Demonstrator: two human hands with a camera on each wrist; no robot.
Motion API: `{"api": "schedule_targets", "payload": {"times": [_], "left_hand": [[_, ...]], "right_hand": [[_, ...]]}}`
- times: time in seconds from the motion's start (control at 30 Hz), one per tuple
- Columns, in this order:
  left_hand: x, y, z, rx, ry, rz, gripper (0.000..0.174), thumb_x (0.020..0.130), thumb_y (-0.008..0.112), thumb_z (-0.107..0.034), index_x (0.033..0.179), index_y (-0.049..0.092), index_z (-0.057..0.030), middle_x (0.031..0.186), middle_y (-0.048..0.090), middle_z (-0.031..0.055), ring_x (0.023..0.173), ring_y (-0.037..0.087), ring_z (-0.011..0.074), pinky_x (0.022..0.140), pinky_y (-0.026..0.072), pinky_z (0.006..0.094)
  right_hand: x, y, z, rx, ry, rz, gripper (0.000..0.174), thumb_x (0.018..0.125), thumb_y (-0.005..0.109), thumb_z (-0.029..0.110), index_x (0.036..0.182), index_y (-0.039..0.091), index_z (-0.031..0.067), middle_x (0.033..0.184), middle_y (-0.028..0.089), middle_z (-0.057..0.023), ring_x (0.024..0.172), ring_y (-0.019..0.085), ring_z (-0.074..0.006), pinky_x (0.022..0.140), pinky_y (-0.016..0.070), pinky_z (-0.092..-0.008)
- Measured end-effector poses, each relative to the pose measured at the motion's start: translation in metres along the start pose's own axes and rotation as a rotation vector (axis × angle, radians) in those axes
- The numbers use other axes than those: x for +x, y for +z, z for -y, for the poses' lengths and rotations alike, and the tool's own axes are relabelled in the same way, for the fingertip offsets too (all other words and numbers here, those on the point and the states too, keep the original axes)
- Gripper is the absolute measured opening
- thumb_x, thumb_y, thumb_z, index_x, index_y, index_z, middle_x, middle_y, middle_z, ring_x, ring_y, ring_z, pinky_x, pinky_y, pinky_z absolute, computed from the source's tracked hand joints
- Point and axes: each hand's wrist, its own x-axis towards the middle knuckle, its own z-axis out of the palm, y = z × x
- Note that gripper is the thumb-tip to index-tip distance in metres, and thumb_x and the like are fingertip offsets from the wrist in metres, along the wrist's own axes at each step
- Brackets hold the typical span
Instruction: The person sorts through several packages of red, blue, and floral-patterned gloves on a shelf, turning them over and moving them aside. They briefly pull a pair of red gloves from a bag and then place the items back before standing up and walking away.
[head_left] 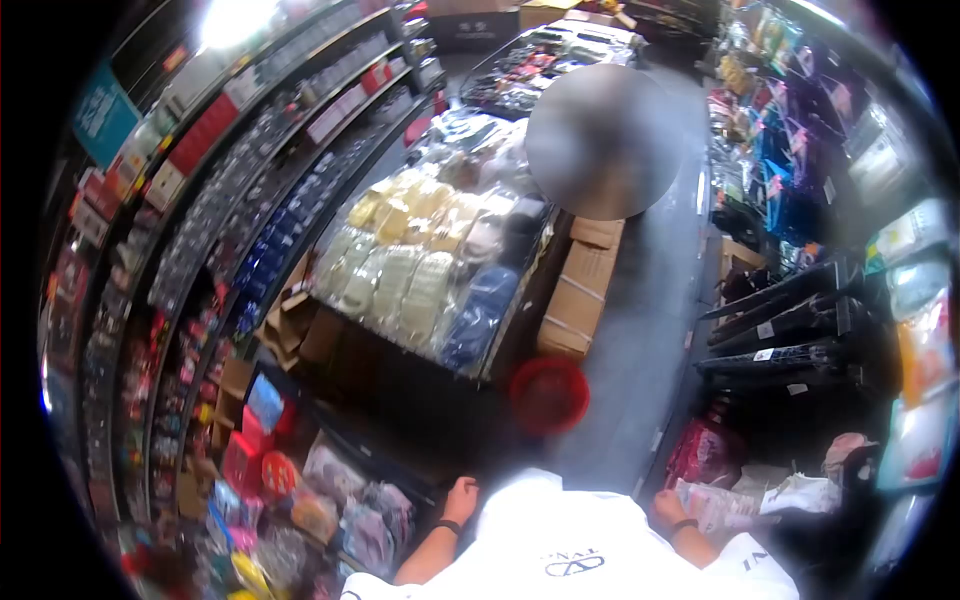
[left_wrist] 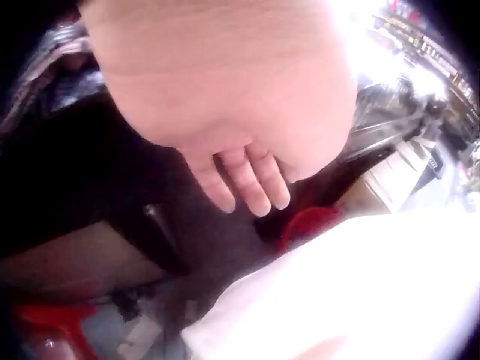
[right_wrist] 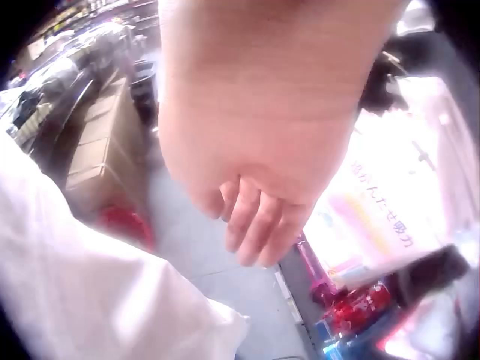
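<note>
In the head view my left hand [head_left: 461, 499] hangs beside the white shirt [head_left: 570, 530], near bagged goods on the left. Its fingers [left_wrist: 251, 180] are loosely bent in the left wrist view, with nothing between them. On the other side, my right hand [head_left: 668, 507] hangs close to a pale plastic-wrapped package [head_left: 712, 503]. The right wrist view shows loosely curled fingers [right_wrist: 255, 225] holding nothing, and the printed package [right_wrist: 382, 217] right beside that hand.
A red round container [head_left: 549, 395] stands on the grey aisle floor [head_left: 640, 330], by a long cardboard box [head_left: 583, 285]. Ahead is a display table with bagged slippers [head_left: 400, 290]. Packed shelves [head_left: 240, 170] line the left; hanging goods [head_left: 780, 150] line the right. A blurred circle covers part of the aisle.
</note>
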Motion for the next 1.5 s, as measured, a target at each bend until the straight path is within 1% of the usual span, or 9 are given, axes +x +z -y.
{"api": "schedule_targets", "payload": {"times": [0.2, 0.5, 0.6, 0.7, 0.83, 1.07, 1.1, 1.23, 1.5], "left_hand": [[0.096, 0.021, -0.031, 0.221, 0.102, 0.302, 0.034, 0.091, 0.054, -0.026, 0.115, 0.065, -0.0051, 0.114, 0.068, 0.0186, 0.112, 0.062, 0.0351, 0.097, 0.0476, 0.0404], [0.159, 0.048, -0.138, 0.477, 0.197, 0.454, 0.035, 0.088, 0.053, -0.026, 0.110, 0.068, -0.0043, 0.114, 0.067, 0.0206, 0.111, 0.062, 0.0353, 0.097, 0.0475, 0.0408], [0.169, 0.068, -0.160, 0.523, 0.210, 0.463, 0.033, 0.087, 0.053, -0.025, 0.105, 0.070, -0.0035, 0.108, 0.068, 0.0215, 0.107, 0.064, 0.0365, 0.095, 0.0487, 0.0412], [0.162, 0.089, -0.223, 0.566, 0.314, 0.420, 0.029, 0.086, 0.052, -0.021, 0.096, 0.070, -0.0015, 0.098, 0.069, 0.0241, 0.098, 0.066, 0.0392, 0.088, 0.0508, 0.0439], [0.159, 0.126, -0.311, 0.683, 0.482, 0.498, 0.026, 0.087, 0.051, -0.018, 0.093, 0.068, 0.0001, 0.096, 0.067, 0.0259, 0.097, 0.065, 0.0409, 0.086, 0.0506, 0.0457], [0.167, 0.174, -0.426, 0.702, 0.779, 0.473, 0.027, 0.087, 0.054, -0.017, 0.101, 0.068, 0.0007, 0.103, 0.068, 0.0218, 0.100, 0.065, 0.0370, 0.088, 0.0513, 0.0428], [0.180, 0.183, -0.423, 0.694, 0.772, 0.451, 0.026, 0.087, 0.054, -0.018, 0.101, 0.069, -0.0013, 0.102, 0.068, 0.0212, 0.100, 0.064, 0.0368, 0.088, 0.0512, 0.0432], [0.199, 0.190, -0.437, 0.682, 0.755, 0.288, 0.028, 0.086, 0.053, -0.023, 0.099, 0.070, -0.0050, 0.102, 0.068, 0.0195, 0.098, 0.064, 0.0373, 0.086, 0.0516, 0.0451], [0.279, 0.189, -0.458, 0.789, 0.241, 0.073, 0.031, 0.088, 0.052, -0.026, 0.109, 0.065, -0.0065, 0.112, 0.066, 0.0208, 0.105, 0.064, 0.0375, 0.089, 0.0512, 0.0479]], "right_hand": [[-0.038, -0.008, 0.014, 0.261, 0.112, -0.159, 0.023, 0.092, 0.052, 0.014, 0.111, 0.059, 0.0014, 0.086, 0.068, -0.0135, 0.062, 0.064, -0.0211, 0.048, 0.0514, -0.0334], [-0.051, -0.026, -0.003, 0.360, 0.208, -0.110, 0.015, 0.090, 0.053, 0.013, 0.096, 0.062, 0.0029, 0.078, 0.067, -0.0118, 0.057, 0.063, -0.0206, 0.045, 0.0502, -0.0328], [-0.025, -0.034, -0.005, 0.342, 0.144, -0.144, 0.015, 0.089, 0.052, 0.012, 0.094, 0.063, 0.0029, 0.075, 0.066, -0.0111, 0.054, 0.061, -0.0198, 0.044, 0.0478, -0.0316], [0.035, -0.062, -0.039, 0.055, -0.323, -0.069, 0.017, 0.089, 0.053, 0.013, 0.097, 0.064, 0.0022, 0.075, 0.066, -0.0102, 0.054, 0.061, -0.0179, 0.044, 0.0486, -0.0309], [0.025, -0.073, 0.009, 0.584, 0.087, -0.157, 0.018, 0.092, 0.054, 0.015, 0.104, 0.063, 0.0046, 0.079, 0.067, -0.0094, 0.058, 0.061, -0.0150, 0.048, 0.0507, -0.0300], [0.004, -0.092, 0.057, 0.575, 0.002, -0.289, 0.024, 0.083, 0.056, 0.020, 0.094, 0.063, -0.0001, 0.082, 0.067, -0.0114, 0.071, 0.064, -0.0213, 0.061, 0.0506, -0.0341], [0.011, -0.088, 0.051, 0.619, 0.026, -0.309, 0.024, 0.085, 0.055, 0.024, 0.092, 0.066, 0.0038, 0.084, 0.068, -0.0139, 0.076, 0.065, -0.0273, 0.066, 0.0520, -0.0384], [0.029, -0.097, 0.052, 0.666, 0.069, -0.328, 0.021, 0.086, 0.055, 0.022, 0.093, 0.064, 0.0043, 0.082, 0.067, -0.0135, 0.073, 0.064, -0.0261, 0.062, 0.0515, -0.0375], [0.069, -0.151, 0.119, 0.605, 0.131, -0.341, 0.017, 0.089, 0.054, 0.019, 0.097, 0.061, 0.0052, 0.080, 0.066, -0.0128, 0.066, 0.063, -0.0236, 0.055, 0.0504, -0.0357]]}}
